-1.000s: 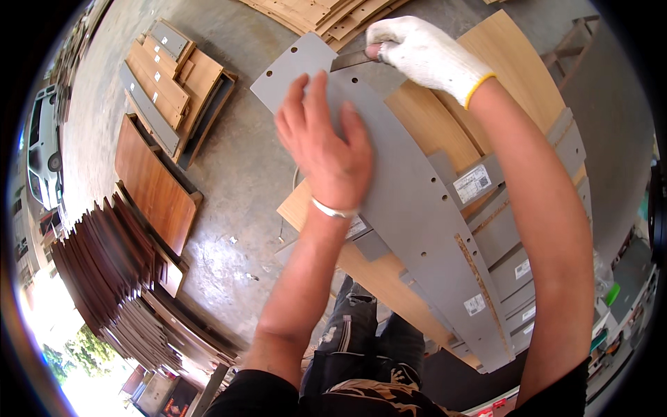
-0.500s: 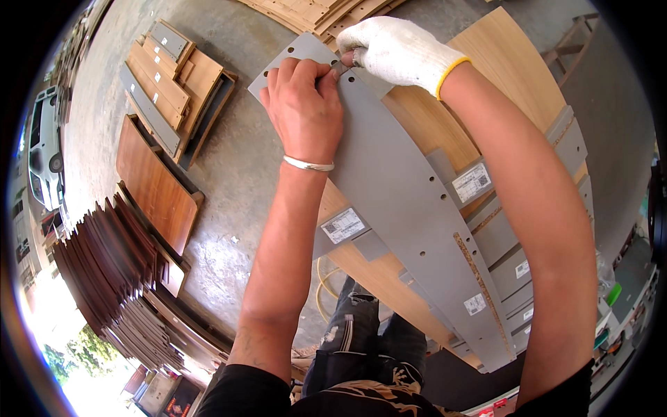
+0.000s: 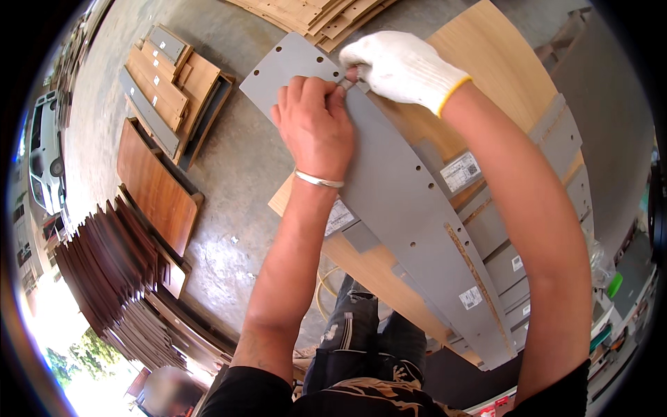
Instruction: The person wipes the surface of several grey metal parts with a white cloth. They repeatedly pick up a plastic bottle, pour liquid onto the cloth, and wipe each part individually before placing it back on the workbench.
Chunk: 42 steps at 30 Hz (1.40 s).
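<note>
A long grey panel (image 3: 389, 163) with drilled holes and a slot lies across a stack of boards before me. My left hand (image 3: 316, 128), bare with a silver bangle, rests on its far part, fingers curled and thumb drawn in near the right edge. Just beyond, at that same edge, my right hand (image 3: 406, 69) is closed in a white knitted glove with a yellow cuff; a bare fingertip shows at its front. Both hands meet around a small piece at the edge, mostly hidden by the fingers, whose kind I cannot tell.
Beneath the panel are wood-coloured boards (image 3: 479, 55) and labelled grey pieces (image 3: 504, 267). On the floor at left stand a pallet of boards (image 3: 163, 90), a brown panel (image 3: 156, 181) and stacked dark brown strips (image 3: 111, 271). A person (image 3: 170, 390) shows at the lower left.
Both hands have slid a little nearer and to the right along the panel's edge. The grey panel has shifted slightly left. A person has appeared at the lower left.
</note>
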Each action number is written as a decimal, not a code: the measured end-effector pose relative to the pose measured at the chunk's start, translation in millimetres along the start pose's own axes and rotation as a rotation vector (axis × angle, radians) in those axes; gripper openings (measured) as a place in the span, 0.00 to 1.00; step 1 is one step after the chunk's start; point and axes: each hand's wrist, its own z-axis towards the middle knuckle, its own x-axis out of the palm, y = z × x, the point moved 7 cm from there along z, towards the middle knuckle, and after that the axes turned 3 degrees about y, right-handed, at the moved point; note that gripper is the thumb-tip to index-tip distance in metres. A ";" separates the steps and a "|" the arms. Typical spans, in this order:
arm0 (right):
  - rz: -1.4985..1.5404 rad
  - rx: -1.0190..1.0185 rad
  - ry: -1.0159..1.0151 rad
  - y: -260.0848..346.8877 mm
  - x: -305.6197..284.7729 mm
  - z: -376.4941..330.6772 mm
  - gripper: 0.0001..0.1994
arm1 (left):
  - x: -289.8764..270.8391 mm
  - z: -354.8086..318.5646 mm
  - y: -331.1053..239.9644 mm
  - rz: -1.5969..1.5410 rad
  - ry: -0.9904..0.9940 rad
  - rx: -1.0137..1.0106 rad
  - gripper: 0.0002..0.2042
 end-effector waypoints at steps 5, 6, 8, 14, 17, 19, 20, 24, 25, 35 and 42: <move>-0.028 -0.030 -0.002 -7.6 6.1 -13.7 0.07 | 0.0 -9.4 -9.1 0.005 0.032 0.000 0.05; -0.007 -0.032 -0.026 -7.5 7.5 -20.2 0.06 | -0.3 -13.9 -11.9 0.005 0.039 -0.006 0.05; 0.035 -0.037 -0.076 -6.9 10.3 -34.5 0.03 | -0.7 -22.7 -17.8 0.005 0.050 -0.019 0.05; 0.000 -0.064 -0.112 -22.6 23.9 -66.1 0.06 | 1.7 -45.8 -41.6 -0.036 0.077 -0.010 0.05; 0.015 -0.009 -0.059 -31.1 34.5 -73.3 0.06 | 1.9 -53.2 -47.3 -0.039 0.096 -0.016 0.06; 0.012 -0.076 -0.135 -27.6 26.8 -73.6 0.06 | 2.9 -52.1 -48.4 -0.036 0.081 -0.006 0.05; 0.010 -0.109 -0.173 -25.1 24.0 -73.3 0.07 | 3.5 -50.1 -48.0 -0.035 0.074 -0.001 0.05; 0.036 0.106 0.061 -3.3 10.3 -59.3 0.07 | -0.1 -40.5 -30.7 -0.021 0.025 -0.044 0.04; 0.033 0.064 0.006 -5.6 11.8 -61.3 0.07 | 0.8 -42.1 -33.2 -0.024 0.035 -0.033 0.04; -0.024 -0.039 -0.066 -25.0 35.0 -99.9 0.06 | 2.1 -73.4 -61.6 -0.051 0.083 0.013 0.06; -0.020 -0.022 -0.126 -25.2 29.8 -97.0 0.04 | 3.0 -69.3 -62.8 -0.070 0.070 0.008 0.05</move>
